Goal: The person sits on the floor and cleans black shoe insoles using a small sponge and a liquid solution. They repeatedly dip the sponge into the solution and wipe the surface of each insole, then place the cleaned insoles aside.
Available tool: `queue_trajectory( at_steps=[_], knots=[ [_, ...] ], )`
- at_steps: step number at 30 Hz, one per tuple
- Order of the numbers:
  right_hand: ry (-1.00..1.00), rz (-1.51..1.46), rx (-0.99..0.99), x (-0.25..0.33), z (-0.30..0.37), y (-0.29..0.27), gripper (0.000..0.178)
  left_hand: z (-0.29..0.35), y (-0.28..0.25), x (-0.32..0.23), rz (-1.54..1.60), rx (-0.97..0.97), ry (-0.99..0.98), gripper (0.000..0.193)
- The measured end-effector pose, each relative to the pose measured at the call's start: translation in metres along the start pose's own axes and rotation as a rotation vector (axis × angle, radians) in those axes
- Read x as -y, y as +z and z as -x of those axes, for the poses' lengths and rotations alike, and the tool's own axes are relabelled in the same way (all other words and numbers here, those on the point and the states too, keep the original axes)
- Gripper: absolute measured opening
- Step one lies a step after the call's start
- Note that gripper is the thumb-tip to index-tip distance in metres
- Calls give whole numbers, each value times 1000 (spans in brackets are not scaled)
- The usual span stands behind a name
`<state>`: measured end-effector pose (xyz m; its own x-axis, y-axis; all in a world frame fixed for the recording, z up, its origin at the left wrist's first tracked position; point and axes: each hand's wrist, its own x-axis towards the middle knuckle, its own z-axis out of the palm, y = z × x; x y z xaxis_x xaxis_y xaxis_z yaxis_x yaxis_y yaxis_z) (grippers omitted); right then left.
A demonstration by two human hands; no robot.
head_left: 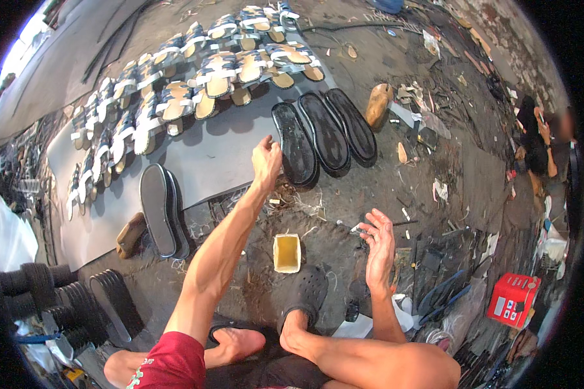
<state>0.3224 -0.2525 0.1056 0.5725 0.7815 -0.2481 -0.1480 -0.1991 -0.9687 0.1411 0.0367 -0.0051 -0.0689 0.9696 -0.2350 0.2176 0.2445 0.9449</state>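
On the dirty floor (435, 155), the left hand (267, 162) touches the nearest black sole (294, 144) at twelve o'clock with loose fingers; the right hand (377, 243) pinches something small, near a yellow glue tub (287, 253).

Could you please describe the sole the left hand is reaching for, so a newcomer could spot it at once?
Start at the grey sheet covered with rows of sandals. At its near right edge lie three black soles side by side. The wanted sole is the leftmost of them, right at the fingertips of the left hand, the only one a hand reaches.
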Motion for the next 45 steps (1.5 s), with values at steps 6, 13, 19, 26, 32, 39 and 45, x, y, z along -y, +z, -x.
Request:
queue_trajectory(
  at_steps=[6,13,19,26,32,39,45],
  knots=[
    [-159,433,129,7,21,2,54,81,-155,-19,-528,-366,633,63],
    [-681,1226,700,-32,64,74,65,86,-337,62,-853,-343,52,116],
    [-765,1263,547,-69,55,89,63,121,-297,19,-687,-551,282,100],
    [-546,936,342,-31,77,62,67,221,-290,-25,796,-247,16,48],
    [68,208,628,-5,75,59,73,275,-262,-61,1276,73,-17,72],
    [-106,-379,923,110,84,135,73,323,-209,-85,1235,331,-247,90],
    [-813,729,655,91,114,154,75,346,-182,-101,999,124,-113,89]
  ],
)
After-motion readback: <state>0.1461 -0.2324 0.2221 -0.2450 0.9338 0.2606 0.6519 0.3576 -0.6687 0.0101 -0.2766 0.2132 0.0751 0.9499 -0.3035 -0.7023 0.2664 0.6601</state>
